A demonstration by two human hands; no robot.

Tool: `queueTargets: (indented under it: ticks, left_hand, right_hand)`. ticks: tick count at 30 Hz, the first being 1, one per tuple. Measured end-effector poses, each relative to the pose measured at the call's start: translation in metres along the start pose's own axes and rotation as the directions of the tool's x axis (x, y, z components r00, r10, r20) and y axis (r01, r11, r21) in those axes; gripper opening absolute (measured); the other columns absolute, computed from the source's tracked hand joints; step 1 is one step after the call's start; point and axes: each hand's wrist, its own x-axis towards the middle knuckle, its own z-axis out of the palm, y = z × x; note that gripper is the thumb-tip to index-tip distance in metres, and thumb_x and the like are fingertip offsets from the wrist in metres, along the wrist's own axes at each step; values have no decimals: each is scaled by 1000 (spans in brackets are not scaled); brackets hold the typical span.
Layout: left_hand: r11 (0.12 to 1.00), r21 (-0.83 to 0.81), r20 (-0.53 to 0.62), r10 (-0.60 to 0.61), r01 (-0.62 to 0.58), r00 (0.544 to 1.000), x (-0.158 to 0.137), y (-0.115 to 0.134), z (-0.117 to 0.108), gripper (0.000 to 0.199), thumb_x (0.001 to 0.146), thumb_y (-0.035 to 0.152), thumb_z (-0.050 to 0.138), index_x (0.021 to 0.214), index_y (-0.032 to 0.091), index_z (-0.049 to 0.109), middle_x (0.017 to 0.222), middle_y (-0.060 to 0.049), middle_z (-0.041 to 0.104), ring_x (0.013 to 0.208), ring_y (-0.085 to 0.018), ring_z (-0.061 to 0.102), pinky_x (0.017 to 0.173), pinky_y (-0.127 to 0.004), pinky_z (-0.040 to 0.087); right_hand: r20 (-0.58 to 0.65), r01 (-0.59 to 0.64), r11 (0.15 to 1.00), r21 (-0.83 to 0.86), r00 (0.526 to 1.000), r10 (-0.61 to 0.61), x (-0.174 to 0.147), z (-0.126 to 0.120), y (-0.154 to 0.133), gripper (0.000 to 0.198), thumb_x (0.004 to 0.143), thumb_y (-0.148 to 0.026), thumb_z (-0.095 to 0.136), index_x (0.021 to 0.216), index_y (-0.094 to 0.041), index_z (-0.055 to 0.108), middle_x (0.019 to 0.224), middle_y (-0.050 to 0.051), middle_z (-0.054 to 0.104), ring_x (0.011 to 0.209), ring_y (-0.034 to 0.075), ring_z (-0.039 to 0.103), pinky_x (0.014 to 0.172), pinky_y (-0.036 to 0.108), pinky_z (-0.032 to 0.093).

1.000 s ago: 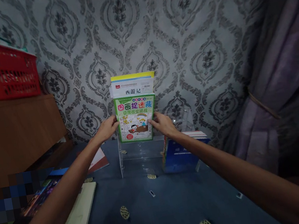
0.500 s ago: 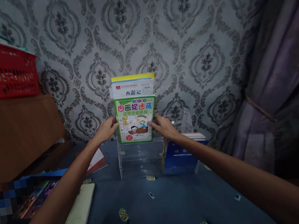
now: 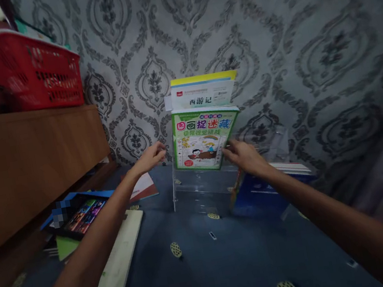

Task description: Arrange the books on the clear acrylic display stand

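A green-bordered children's picture book (image 3: 200, 137) leans on the upper part of a clear acrylic stand (image 3: 199, 188). Behind it rise a white-covered book (image 3: 202, 96) and a yellow edge. My right hand (image 3: 246, 154) has its bent fingers at the picture book's right edge, with the thumb side by the cover; the far fingertips are hidden. To the left of the stand, my left hand (image 3: 152, 157) is in the air, apart from the book, fingers loosely bent and holding nothing. Below my right wrist, a blue book (image 3: 259, 196) stands at the right, partly covered by my forearm.
A red basket (image 3: 28, 68) sits on a brown wooden cabinet (image 3: 34, 170) at the left. Several books and a pale board-like item (image 3: 122, 258) lie on the dark blue patterned cloth (image 3: 219, 266). Patterned wallpaper is behind, and a curtain hangs at the right.
My left hand has come off the picture book's left edge. The right hand stays at its right edge. The view has turned left, so everything appears farther right.
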Motion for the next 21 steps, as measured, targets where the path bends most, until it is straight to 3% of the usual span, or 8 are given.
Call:
queueTargets:
  ticks: [2,5,8,10,13,15,18,21]
  left_hand:
    - [983,154,-5,-105,105,994,-8,-13,-5,29,94,31,38,116,17,50,93,-5,66,83,-16,65,64,-24,51]
    - [890,373,13,-287,262,958,-22,-41,-5,32,94,28,36,118,15,53,103,-8,68,95,-19,65,77,-28,53]
    - [803,481,87,-443,352,892,-45,-71,9,31,87,34,53,111,15,59,113,-14,69,107,-26,63,89,-36,51]
    - [727,556,120,-550,403,827,-63,-86,23,42,81,41,62,115,16,59,125,-18,64,118,-33,59,95,-45,48]
    - [628,632,114,-655,454,747,-86,-99,44,62,81,53,62,129,15,51,144,-25,49,134,-42,44,99,-59,42]
    - [594,656,99,-679,466,727,-96,-102,52,70,84,57,57,138,15,43,152,-28,37,142,-44,32,101,-64,38]
    - [577,678,84,-677,457,731,-102,-101,56,72,89,58,50,144,14,36,155,-28,31,144,-43,27,102,-68,35]
    - [574,701,81,-654,423,752,-103,-95,55,65,92,55,47,142,14,40,150,-27,39,139,-42,36,101,-64,38]
  right_hand:
    - [13,8,1000,-21,1000,-8,-7,1,-5,25,93,-20,49,112,-11,63,111,17,74,104,28,70,81,33,51]
    - [-11,9,990,-142,1000,-11,-20,2,-14,31,94,-23,48,118,-8,60,110,20,74,105,32,70,87,40,51]
    - [-115,9,958,-285,992,-44,-35,0,-22,39,94,-28,51,123,-4,58,107,24,73,104,37,69,95,51,48]
    - [-193,44,955,-292,976,-104,-46,0,-27,38,93,-29,52,121,-5,60,109,23,73,108,38,67,97,55,47]
    - [-329,209,966,-154,911,-250,-68,10,-40,31,94,-29,48,115,-13,64,112,18,72,115,35,63,98,54,48]
    - [-377,372,928,-14,858,-350,-89,26,-55,28,96,-28,45,112,-20,66,114,14,72,118,31,61,101,53,47]
    - [-278,568,800,194,814,-511,-127,60,-83,29,96,-21,43,111,-25,67,110,10,73,114,28,63,100,51,48]
    - [-123,610,709,354,782,-611,-164,97,-106,31,95,-13,43,112,-24,66,111,10,72,114,26,62,99,49,50]
